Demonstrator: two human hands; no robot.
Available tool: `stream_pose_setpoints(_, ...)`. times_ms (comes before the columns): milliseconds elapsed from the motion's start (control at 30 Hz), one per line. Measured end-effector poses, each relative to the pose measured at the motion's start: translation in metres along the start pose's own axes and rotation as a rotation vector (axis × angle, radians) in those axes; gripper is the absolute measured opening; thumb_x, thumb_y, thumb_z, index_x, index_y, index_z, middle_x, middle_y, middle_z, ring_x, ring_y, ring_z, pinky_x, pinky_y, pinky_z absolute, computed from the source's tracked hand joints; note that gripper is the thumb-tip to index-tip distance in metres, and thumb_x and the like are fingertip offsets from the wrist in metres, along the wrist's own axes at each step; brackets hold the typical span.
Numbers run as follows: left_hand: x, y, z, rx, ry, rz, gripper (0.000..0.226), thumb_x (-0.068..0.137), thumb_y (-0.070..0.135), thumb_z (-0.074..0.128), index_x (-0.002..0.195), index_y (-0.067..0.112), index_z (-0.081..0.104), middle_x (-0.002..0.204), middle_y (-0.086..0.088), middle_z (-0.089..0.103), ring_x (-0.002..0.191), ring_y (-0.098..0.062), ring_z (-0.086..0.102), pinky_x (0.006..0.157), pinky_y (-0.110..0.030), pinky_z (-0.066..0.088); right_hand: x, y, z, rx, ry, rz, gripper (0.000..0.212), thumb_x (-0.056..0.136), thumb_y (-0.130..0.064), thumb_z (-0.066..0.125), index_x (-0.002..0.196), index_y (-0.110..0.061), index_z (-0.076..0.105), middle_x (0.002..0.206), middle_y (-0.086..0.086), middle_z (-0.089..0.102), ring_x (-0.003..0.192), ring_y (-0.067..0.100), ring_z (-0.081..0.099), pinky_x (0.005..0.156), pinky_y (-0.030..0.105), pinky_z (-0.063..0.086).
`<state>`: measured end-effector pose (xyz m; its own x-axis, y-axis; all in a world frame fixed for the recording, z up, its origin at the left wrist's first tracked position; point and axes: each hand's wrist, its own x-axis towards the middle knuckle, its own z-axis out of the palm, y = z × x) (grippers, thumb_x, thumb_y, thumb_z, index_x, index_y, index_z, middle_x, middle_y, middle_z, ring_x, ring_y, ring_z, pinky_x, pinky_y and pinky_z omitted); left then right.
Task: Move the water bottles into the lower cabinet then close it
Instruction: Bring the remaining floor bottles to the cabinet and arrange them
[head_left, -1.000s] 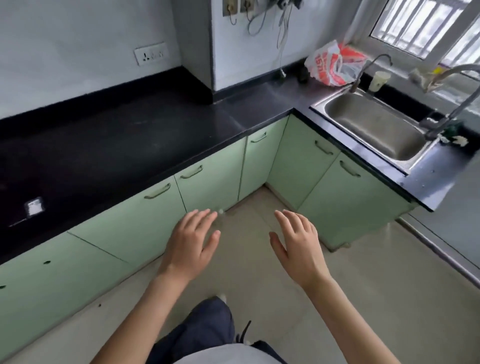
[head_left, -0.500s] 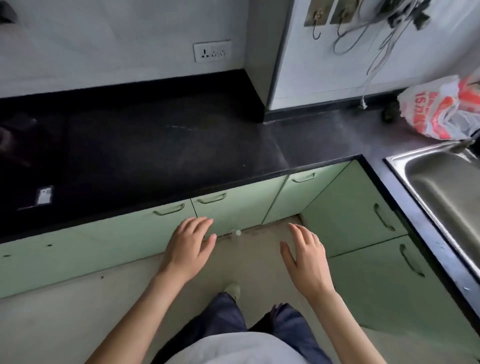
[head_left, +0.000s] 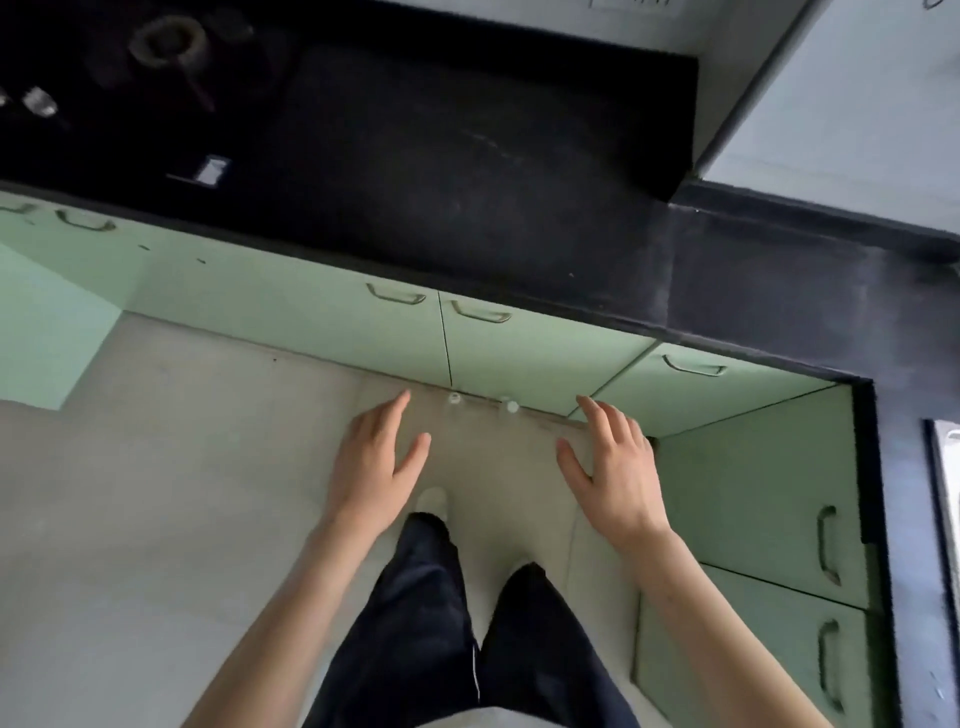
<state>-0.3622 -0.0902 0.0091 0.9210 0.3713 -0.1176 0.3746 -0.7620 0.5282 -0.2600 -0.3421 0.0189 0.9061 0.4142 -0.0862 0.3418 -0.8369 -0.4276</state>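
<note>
two bottles (head_left: 482, 404) stand against shut green cabinets (head_left: 519, 353), hands empty.

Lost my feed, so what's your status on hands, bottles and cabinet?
Left hand and right hand open, empty, above the floor. Two water bottles upright at the cabinet doors' base, untouched. Doors shut; nothing in the way.

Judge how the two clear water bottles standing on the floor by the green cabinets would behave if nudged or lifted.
The water bottles, seen from above as small white caps, stand upright on smooth floor, so a sideways nudge would probably tip them and let them roll. Their clear bodies suggest thin plastic, likely to give under a squeeze. How full or heavy they are cannot be told.
</note>
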Motion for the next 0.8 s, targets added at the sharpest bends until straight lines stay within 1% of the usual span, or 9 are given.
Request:
stream_pose_setpoints(100,-0.013,-0.006,0.018,0.016,-0.055,-0.037,0.070,0.089,0.052,0.035,0.140,0.007,0.050,0.133,-0.012,0.059,0.122,-0.032,0.053,0.101,-0.040,0.044,-0.001,0.010,0.015,-0.010,-0.007,0.006,0.063,0.092,-0.050,0.042,0.139,-0.009,0.048,0.130,0.007,0.058,0.118,0.031,0.053,0.099,0.044,0.044)
stream_pose_setpoints(200,-0.008,-0.019,0.040,0.038,-0.092,0.009,0.064,0.090,0.047,0.039,0.134,0.004,0.055,0.125,-0.014,0.063,0.114,-0.034,0.058,0.095,-0.041,0.048,0.004,0.017,0.042,-0.033,-0.034,0.044,0.063,0.092,-0.051,0.042,0.139,-0.010,0.048,0.129,0.007,0.058,0.118,0.031,0.052,0.099,0.044,0.043)
stream_pose_setpoints(267,0.003,-0.035,0.063,0.039,-0.118,0.034,0.060,0.090,0.044,0.042,0.131,0.003,0.057,0.121,-0.014,0.065,0.110,-0.034,0.059,0.094,-0.042,0.050,0.009,0.026,0.070,-0.048,-0.053,0.066,0.064,0.092,-0.051,0.042,0.140,-0.009,0.048,0.129,0.008,0.059,0.118,0.032,0.051,0.099,0.045,0.043)
stream_pose_setpoints(333,0.022,-0.058,0.096,0.039,-0.138,0.045,0.060,0.089,0.044,0.043,0.132,0.004,0.056,0.122,-0.013,0.065,0.111,-0.033,0.059,0.094,-0.042,0.050,0.020,0.039,0.109,-0.055,-0.062,0.078,0.064,0.092,-0.051,0.042,0.139,-0.008,0.048,0.129,0.009,0.059,0.119,0.033,0.051,0.100,0.046,0.043)
stream_pose_setpoints(500,0.081,-0.143,0.216,0.073,-0.164,0.027,0.069,0.087,0.051,0.040,0.138,0.006,0.050,0.129,-0.013,0.061,0.119,-0.032,0.055,0.098,-0.040,0.047,0.059,0.097,0.244,-0.082,-0.087,0.083,0.064,0.091,-0.052,0.042,0.138,-0.008,0.049,0.128,0.009,0.059,0.118,0.033,0.052,0.097,0.045,0.044)
stream_pose_setpoints(533,0.093,-0.162,0.243,0.083,-0.158,0.020,0.070,0.087,0.051,0.043,0.140,0.006,0.049,0.131,-0.013,0.060,0.121,-0.032,0.054,0.100,-0.040,0.045,0.067,0.112,0.274,-0.095,-0.093,0.080,0.065,0.091,-0.052,0.041,0.138,-0.008,0.049,0.129,0.009,0.059,0.118,0.033,0.052,0.097,0.045,0.044)
stream_pose_setpoints(633,0.125,-0.222,0.331,0.095,-0.145,0.012,0.069,0.089,0.043,0.061,0.143,0.004,0.043,0.137,-0.014,0.056,0.126,-0.032,0.050,0.104,-0.038,0.041,0.090,0.159,0.367,-0.121,-0.117,0.067,0.066,0.091,-0.054,0.038,0.139,-0.010,0.048,0.130,0.010,0.058,0.117,0.035,0.053,0.095,0.047,0.046)
stream_pose_setpoints(733,0.154,-0.279,0.419,0.087,-0.134,0.005,0.076,0.085,0.039,0.070,0.144,0.001,0.040,0.140,-0.017,0.052,0.128,-0.034,0.048,0.106,-0.039,0.039,0.111,0.210,0.458,-0.159,-0.139,0.041,0.069,0.091,-0.058,0.035,0.142,-0.012,0.047,0.134,0.011,0.057,0.124,0.034,0.052,0.100,0.048,0.045)
stream_pose_setpoints(800,0.172,-0.312,0.473,0.068,-0.122,-0.003,0.084,0.082,0.041,0.074,0.145,0.000,0.038,0.141,-0.019,0.050,0.129,-0.036,0.048,0.106,-0.040,0.040,0.124,0.242,0.514,-0.105,-0.118,0.059,0.067,0.093,-0.055,0.045,0.143,-0.010,0.046,0.137,0.013,0.056,0.127,0.034,0.051,0.102,0.047,0.045)
